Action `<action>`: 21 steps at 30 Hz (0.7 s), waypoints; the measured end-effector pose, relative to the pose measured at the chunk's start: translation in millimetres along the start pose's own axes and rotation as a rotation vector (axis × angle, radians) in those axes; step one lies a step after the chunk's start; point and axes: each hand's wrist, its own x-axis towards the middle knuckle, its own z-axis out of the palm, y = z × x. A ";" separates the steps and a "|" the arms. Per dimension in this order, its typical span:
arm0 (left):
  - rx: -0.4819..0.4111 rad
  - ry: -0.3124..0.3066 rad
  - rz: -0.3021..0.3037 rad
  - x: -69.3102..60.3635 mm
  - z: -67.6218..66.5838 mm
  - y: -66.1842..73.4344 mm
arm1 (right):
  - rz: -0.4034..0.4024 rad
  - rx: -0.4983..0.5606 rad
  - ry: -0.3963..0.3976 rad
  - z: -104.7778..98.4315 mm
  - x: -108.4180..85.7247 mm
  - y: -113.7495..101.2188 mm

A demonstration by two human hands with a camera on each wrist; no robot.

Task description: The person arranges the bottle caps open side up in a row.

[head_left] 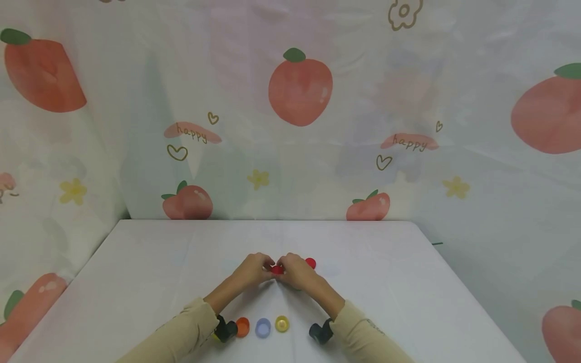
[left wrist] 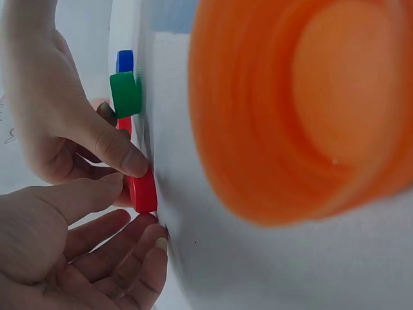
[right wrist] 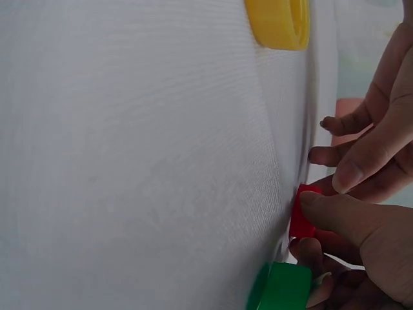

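Over the middle of the table, my two hands meet at a small red bottle cap (head_left: 277, 270). My right hand (head_left: 297, 270) pinches this cap (right wrist: 302, 212) between thumb and fingers, close to the tabletop. From the other side my left hand (head_left: 249, 270) reaches in, its fingers loosely bent and its thumb near the cap; contact there is unclear. A green cap (left wrist: 126, 94) stands beside the right hand, with a blue cap (left wrist: 124, 61) past it. Another red cap (head_left: 310, 262) lies just beyond the right hand.
Nearer the front of the white table (head_left: 150, 282) stand an orange cap (head_left: 242, 327), a pale blue cap (head_left: 263, 327) and a yellow cap (head_left: 282, 323) in a row. Black wrist cameras (head_left: 321, 332) sit by both sleeves. A fruit-printed cloth (head_left: 299, 171) hangs behind.
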 end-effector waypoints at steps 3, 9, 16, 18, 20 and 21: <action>-0.001 -0.010 0.023 -0.3 -2.9 -1.3 | 0.006 0.007 -0.001 0.9 0.2 -0.5; -0.017 -0.002 0.053 0.3 -10.5 0.5 | 0.047 0.036 0.001 -0.3 0.1 -1.4; -0.010 -0.007 -0.014 -1.3 -10.0 3.2 | 0.043 0.111 0.004 -4.7 -5.3 -5.1; -0.006 0.009 -0.022 -1.7 -10.8 3.7 | 0.045 0.125 0.008 -5.7 -6.2 -6.0; -0.009 0.024 -0.027 -2.9 -10.9 4.0 | 0.042 0.125 0.017 -5.0 -7.2 -6.1; -0.018 0.030 -0.027 -3.3 -11.1 4.2 | 0.034 0.120 0.027 -4.7 -7.4 -6.0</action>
